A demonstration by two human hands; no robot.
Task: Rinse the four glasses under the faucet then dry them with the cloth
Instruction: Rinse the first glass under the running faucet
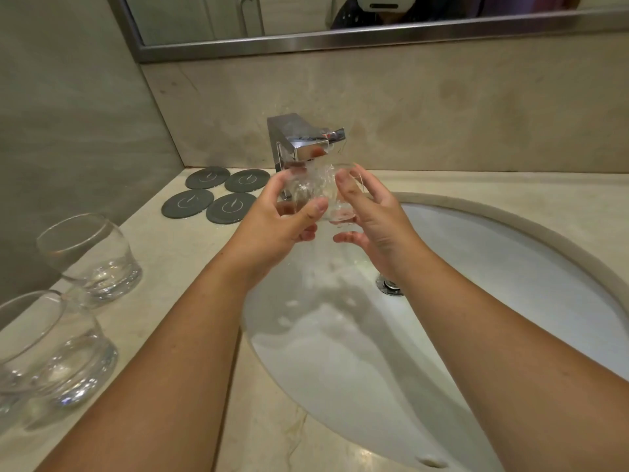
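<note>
Now the left hand (272,226) is curling around a clear, rounded glass (315,195) under the square chrome faucet (299,146), and the right hand (372,219) is pinching its other side — water is splashing over it. Two more thick-based glasses (92,257) are standing on the marble counter (190,270).

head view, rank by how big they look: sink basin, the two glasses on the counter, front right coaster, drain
1. sink basin
2. near glass and far glass: the near one looks bigger, but it is closer to the camera, so I leave them tied
3. coaster
4. drain
</note>
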